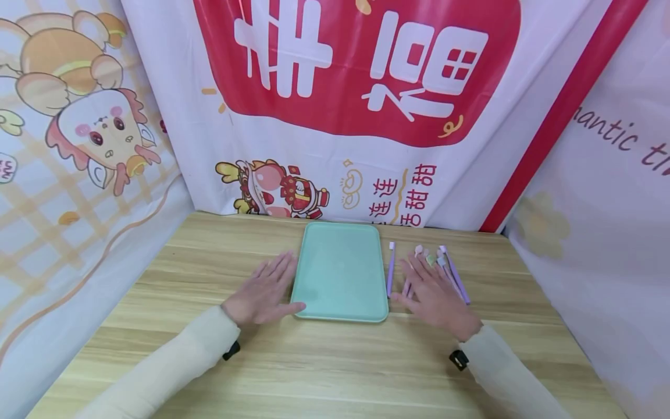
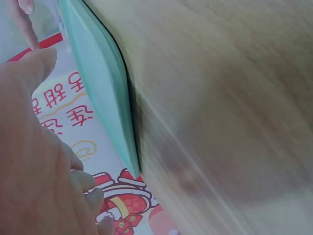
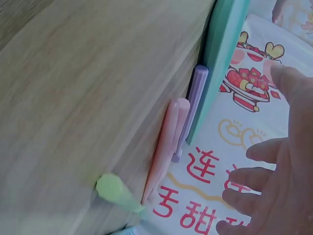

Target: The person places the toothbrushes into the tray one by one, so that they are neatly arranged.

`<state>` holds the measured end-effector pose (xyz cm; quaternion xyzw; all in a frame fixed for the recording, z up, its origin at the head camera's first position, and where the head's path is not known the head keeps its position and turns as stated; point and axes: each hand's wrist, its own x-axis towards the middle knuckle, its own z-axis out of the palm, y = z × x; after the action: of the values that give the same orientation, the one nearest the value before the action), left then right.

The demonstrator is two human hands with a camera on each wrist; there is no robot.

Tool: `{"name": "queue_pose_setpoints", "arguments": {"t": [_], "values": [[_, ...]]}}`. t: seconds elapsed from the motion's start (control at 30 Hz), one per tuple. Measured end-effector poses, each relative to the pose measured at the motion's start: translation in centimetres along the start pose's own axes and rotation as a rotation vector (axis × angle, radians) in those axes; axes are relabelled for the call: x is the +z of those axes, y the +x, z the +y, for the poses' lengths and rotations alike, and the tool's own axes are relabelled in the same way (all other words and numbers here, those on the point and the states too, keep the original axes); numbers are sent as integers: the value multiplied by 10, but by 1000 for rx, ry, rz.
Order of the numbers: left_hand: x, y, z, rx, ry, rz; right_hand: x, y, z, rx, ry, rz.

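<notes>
A mint-green rectangular tray (image 1: 340, 270) lies on the wooden table. Just off its left edge is my left hand (image 1: 264, 291), fingers straight and thumb pointing to the tray's near left corner; in the left wrist view a gap shows between hand and tray (image 2: 100, 83). My right hand (image 1: 431, 294), fingers spread, is above several toothbrushes and partly hides them. One purple toothbrush (image 1: 391, 272) lies along the tray's right side, another purple toothbrush (image 1: 455, 276) farther right. The right wrist view shows a pink toothbrush (image 3: 166, 142) and a green toothbrush (image 3: 117, 191). Neither hand holds anything.
The wooden table (image 1: 335, 366) extends in front of the tray and to both sides. A printed cloth (image 1: 335, 128) hangs behind its back edge, and more printed cloth stands at the left (image 1: 104, 192) and right. Dark wrist devices sit below both sleeves.
</notes>
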<state>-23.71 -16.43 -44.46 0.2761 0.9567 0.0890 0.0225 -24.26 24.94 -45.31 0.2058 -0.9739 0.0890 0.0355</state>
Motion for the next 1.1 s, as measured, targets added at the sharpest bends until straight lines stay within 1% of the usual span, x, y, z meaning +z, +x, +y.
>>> {"name": "queue_pose_setpoints", "arguments": {"t": [0.17, 0.23, 0.33, 0.53, 0.63, 0.77, 0.97, 1.1], "values": [[1, 0, -3, 21, -29, -48, -9, -2, 9, -36, -8, 85], [2, 0, -3, 30, -34, -60, -13, -3, 14, -40, -19, 108], [3, 0, -3, 30, -27, -77, -20, -3, 22, -29, -25, 117], [8, 3, -6, 31, 6, -82, -36, 1, 41, 9, -67, 79], [11, 5, -6, 31, 20, -85, -45, 2, 49, 43, -60, 53], [10, 4, -2, 29, 20, -93, -50, 5, 61, 62, -72, 31], [11, 7, -3, 17, 10, -110, -56, 6, 76, 37, -48, 15], [13, 8, -3, 8, -1, -132, -55, 8, 87, 18, -34, 4]]}}
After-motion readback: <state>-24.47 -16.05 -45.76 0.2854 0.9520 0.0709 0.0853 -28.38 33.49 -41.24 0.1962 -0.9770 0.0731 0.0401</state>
